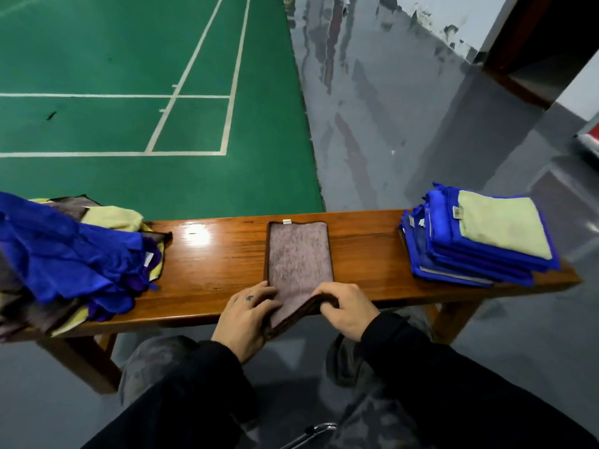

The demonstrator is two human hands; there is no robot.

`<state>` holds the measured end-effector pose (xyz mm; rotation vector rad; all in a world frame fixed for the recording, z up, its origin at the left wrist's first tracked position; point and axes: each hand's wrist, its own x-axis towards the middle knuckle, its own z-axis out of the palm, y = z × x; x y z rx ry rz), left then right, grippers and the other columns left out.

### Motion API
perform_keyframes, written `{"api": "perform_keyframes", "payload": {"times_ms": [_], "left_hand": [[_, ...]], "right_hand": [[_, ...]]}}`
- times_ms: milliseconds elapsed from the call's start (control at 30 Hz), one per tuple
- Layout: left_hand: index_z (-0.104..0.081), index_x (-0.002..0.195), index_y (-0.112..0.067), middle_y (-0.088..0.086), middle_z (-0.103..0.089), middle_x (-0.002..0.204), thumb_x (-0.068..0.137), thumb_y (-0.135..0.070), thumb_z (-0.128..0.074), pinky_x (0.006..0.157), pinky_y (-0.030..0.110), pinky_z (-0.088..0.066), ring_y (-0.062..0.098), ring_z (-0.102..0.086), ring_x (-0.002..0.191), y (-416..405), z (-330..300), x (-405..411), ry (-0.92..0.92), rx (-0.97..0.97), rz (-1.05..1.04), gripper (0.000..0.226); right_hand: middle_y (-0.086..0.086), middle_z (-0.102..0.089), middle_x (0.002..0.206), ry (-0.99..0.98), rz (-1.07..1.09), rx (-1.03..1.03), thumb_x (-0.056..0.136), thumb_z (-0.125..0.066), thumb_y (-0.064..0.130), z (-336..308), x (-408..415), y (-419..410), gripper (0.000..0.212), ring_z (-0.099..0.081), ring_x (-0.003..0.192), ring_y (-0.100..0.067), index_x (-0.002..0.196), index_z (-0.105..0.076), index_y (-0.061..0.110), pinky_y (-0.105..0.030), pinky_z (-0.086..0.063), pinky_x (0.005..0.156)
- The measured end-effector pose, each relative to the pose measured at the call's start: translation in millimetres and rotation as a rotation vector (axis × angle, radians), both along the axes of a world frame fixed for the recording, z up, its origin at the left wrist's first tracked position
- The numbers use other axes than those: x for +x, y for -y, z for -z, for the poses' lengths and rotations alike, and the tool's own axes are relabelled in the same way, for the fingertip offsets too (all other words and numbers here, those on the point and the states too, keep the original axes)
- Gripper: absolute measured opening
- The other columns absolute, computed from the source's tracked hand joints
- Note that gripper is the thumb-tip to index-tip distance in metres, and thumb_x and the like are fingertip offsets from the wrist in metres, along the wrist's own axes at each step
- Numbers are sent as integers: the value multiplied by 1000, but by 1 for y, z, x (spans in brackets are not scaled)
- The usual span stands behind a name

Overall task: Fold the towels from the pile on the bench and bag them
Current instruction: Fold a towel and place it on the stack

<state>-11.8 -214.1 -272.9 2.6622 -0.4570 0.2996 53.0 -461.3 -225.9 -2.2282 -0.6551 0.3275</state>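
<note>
A grey-brown towel point(298, 254), folded into a long strip, lies across the middle of the wooden bench point(220, 264), its near end hanging over the front edge. My left hand point(248, 314) holds the near left corner, fingers on top of the cloth. My right hand point(345, 307) grips the near right edge, fingers curled over the fold. A loose pile of blue, yellow and grey towels point(74, 254) sits at the bench's left end. A neat stack of folded towels point(479, 241), mostly blue with a pale yellow one on top, sits at the right end.
Beyond the bench lie a green court floor point(129, 92) with white lines and a wet grey floor point(389, 124). My knees are under the bench's front edge. A metal tube point(311, 432) shows at the bottom. No bag is in view.
</note>
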Motion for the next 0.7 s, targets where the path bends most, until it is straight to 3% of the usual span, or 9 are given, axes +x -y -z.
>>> {"api": "perform_keyframes", "payload": {"times_ms": [67,167,233,300,367,433,533,600,700], "left_hand": [[-70,109,-20,-5,-67,121,84,-22,-55,98,37,-48,15,-57,123,9,-12,5,-12,-171,5,29],[-65,118,-24,-10,-70,108,96,-24,-52,85,28,-53,8,-65,101,26,-29,17,-170,-455,-83,26],[-64,124,-23,-11,-69,116,100,-23,-54,90,20,-50,4,-64,107,34,-33,30,-199,-587,-153,26],[-64,123,-21,-11,-67,119,101,-20,-55,94,18,-47,4,-61,111,38,-33,44,-220,-665,-244,24],[-64,122,-19,-11,-67,119,101,-21,-53,93,16,-44,5,-60,111,40,-34,57,-247,-677,-319,24],[-65,123,-16,-7,-68,118,102,-23,-52,91,19,-44,10,-62,109,40,-32,72,-275,-629,-395,25],[-66,117,-11,8,-72,113,101,-27,-52,88,32,-51,28,-66,104,39,-27,89,-311,-552,-499,26],[-67,112,-12,10,-73,108,101,-31,-53,86,35,-53,31,-67,100,38,-23,97,-305,-502,-535,26],[-66,101,-15,8,-73,99,100,-38,-53,79,36,-54,32,-67,91,36,-20,107,-318,-425,-594,27]], "right_hand": [[9,-67,78,-82,112,138,82,-52,20,-5,9,5,16,-62,77,-10,84,-67,27,-34,-50,75],[12,-75,91,-202,309,332,92,-64,18,-7,26,9,11,-68,90,-6,94,-70,28,-28,-54,85],[12,-76,101,-301,365,342,93,-68,26,1,39,11,8,-70,98,-7,100,-72,27,-36,-56,93],[8,-76,100,-321,387,270,86,-67,44,10,50,9,25,-70,97,-13,99,-73,23,-47,-56,93],[-1,-74,90,-269,438,218,79,-60,58,18,59,1,44,-69,89,-25,93,-71,17,-53,-56,84],[-2,-70,82,-182,527,176,80,-55,63,21,70,-8,49,-66,82,-26,87,-67,16,-50,-57,75],[6,-67,87,-58,595,87,91,-60,54,24,81,-18,33,-62,85,-19,87,-66,21,-41,-53,77],[5,-60,91,41,601,31,95,-62,45,33,85,-21,27,-57,91,-21,89,-65,19,-38,-48,80],[7,-54,94,150,621,-71,96,-59,47,42,88,-26,27,-52,93,-20,87,-61,22,-35,-43,78]]}}
